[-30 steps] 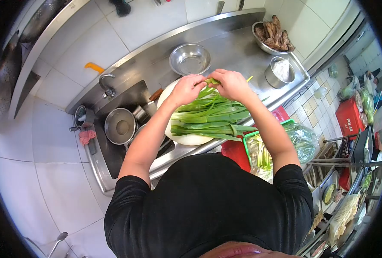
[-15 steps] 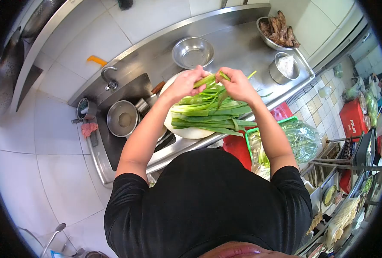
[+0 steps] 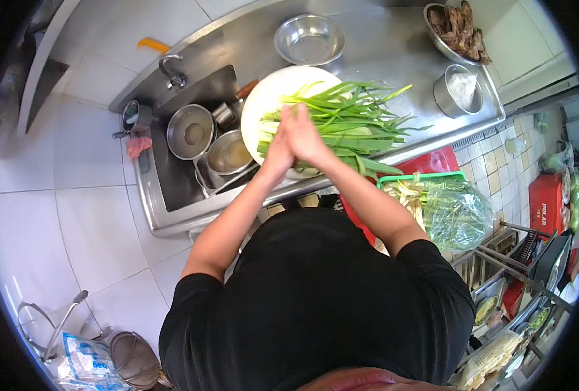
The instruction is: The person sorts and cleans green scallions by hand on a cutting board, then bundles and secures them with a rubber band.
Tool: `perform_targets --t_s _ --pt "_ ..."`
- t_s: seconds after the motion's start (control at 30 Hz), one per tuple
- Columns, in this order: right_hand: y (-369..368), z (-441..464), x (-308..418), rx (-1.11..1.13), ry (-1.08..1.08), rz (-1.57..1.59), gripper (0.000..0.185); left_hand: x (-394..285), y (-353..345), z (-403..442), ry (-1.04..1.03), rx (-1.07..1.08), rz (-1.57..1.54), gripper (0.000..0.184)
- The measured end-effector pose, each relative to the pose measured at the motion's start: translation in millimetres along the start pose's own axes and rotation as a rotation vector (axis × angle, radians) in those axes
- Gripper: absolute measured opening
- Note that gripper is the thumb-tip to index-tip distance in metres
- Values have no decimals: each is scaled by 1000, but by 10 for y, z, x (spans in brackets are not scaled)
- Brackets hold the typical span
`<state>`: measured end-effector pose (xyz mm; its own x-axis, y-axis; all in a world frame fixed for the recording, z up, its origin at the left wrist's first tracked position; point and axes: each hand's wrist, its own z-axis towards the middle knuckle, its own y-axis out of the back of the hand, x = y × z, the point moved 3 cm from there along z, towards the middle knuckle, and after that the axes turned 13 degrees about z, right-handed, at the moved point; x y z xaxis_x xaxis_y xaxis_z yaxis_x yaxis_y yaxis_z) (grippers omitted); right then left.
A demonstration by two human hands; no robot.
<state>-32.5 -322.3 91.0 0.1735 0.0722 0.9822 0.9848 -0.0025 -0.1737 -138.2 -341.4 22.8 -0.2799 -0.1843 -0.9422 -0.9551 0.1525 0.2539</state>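
Green onions (image 3: 361,124) lie spread across a round white cutting board (image 3: 289,78), white ends to the left and leaves reaching past the right edge. Over the near left part of the bunch, my left hand (image 3: 279,154) and my right hand (image 3: 302,135) are pressed palm to palm. The fingers of both are stretched out and point away from me. No onion shows in either hand, though the space between the palms is hidden.
Behind the board stands a steel bowl (image 3: 309,40). To the left is a sink (image 3: 165,176) with pans. A steel pot (image 3: 457,91) and a bowl of brown pieces (image 3: 459,32) stand at right. Below the counter, a green crate (image 3: 426,176) holds more onions and plastic.
My hands have let go of the green onion stalks they held above the board and come together, lower and nearer to me. The view has shifted.
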Motion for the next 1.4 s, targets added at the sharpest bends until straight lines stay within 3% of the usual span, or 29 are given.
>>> perform_targets --t_s 0.07,0.2,0.23,0.33,0.4,0.43,0.5,0.53,0.57,0.6,0.63,0.67,0.7,0.73,0.77,0.8,0.83,0.87,0.97,1.03,1.07,1.1,1.13,1.17,1.2,1.27,1.33,1.37,1.4 --pt "-129 -148 123 111 239 -613 63 -315 317 -399 126 72 131 39" --pt "-176 -290 112 269 225 -387 58 -118 1248 -877 241 -280 89 52" --pt "-122 -268 53 301 244 -312 64 54 1568 -1009 238 -318 54 56" --pt "145 -293 -74 314 153 -122 34 582 2426 -1581 112 -557 217 63" --pt "504 -297 -164 258 61 -144 18 638 2762 -2100 167 -713 377 62" --pt "703 -334 -163 176 96 -120 13 997 2975 -2315 191 -751 188 56" --pt "1076 -516 194 3 351 -118 13 1409 3181 -2909 167 -860 160 53" --pt "1207 -612 395 -86 330 -76 7 1564 3304 -3145 105 -922 177 50" --pt "1173 -777 744 -136 451 -117 9 2043 3515 -3415 233 -899 323 42" --pt "1046 -978 1126 -48 602 -18 12 2312 3536 -3649 262 -915 316 42" --pt "883 -1211 1537 89 811 -152 18 2473 3552 -3805 313 -886 662 43" --pt "694 -1500 1875 244 885 63 25 2598 3548 -3900 348 -819 1009 46" --pt "459 -1776 2210 395 834 418 31 2738 3481 -4073 546 -735 1209 56" --pt "104 -2078 2476 406 1072 276 32 2997 3472 -4205 530 -708 1211 56" --pt "261 -2293 2809 802 1015 260 56 3386 3517 -4362 547 -735 1061 59" --pt "-366 -2689 3007 583 1168 -81 59 3725 3544 -4508 566 -753 911 61" --pt "-565 -2771 3305 1030 1020 -125 62 3906 3528 -4614 549 -717 911 61" --pt "-771 -2910 3292 951 1119 11 64 4074 3504 -4724 621 -672 862 61" --pt "-1117 -3255 3264 771 1385 -172 64 4709 3354 -5051 895 -420 511 61" --pt "-1185 -3422 3271 701 1452 -244 64 5120 3073 -5357 856 -255 583 49" --pt "-1195 -3498 3278 661 1476 -277 64 5471 3000 -5429 385 162 1293 44" --pt "-1188 -3577 3287 626 1498 -307 64 5314 2791 -5510 658 36 786 36" --pt "-1187 -3646 3304 594 1517 -339 64 5272 2618 -5445 372 312 1129 32" --pt "-1186 -3725 3320 569 1532 -376 65 5284 2454 -5448 407 433 1282 32" --pt "-1161 -3794 3342 549 1542 -396 65 5072 2313 -5450 488 376 1054 32" --pt "-1110 -3883 3405 489 1545 -439 65 5013 2101 -5365 483 276 953 30" --pt "-1053 -3902 3492 425 1512 -465 66 5472 1967 -5256 247 562 1032 31" --pt "-1018 -3938 3513 417 1523 -483 66 5135 1971 -5056 70 760 1124 30" --pt "-1004 -3978 3510 425 1560 -499 66 4698 1943 -4881 124 549 1109 27"
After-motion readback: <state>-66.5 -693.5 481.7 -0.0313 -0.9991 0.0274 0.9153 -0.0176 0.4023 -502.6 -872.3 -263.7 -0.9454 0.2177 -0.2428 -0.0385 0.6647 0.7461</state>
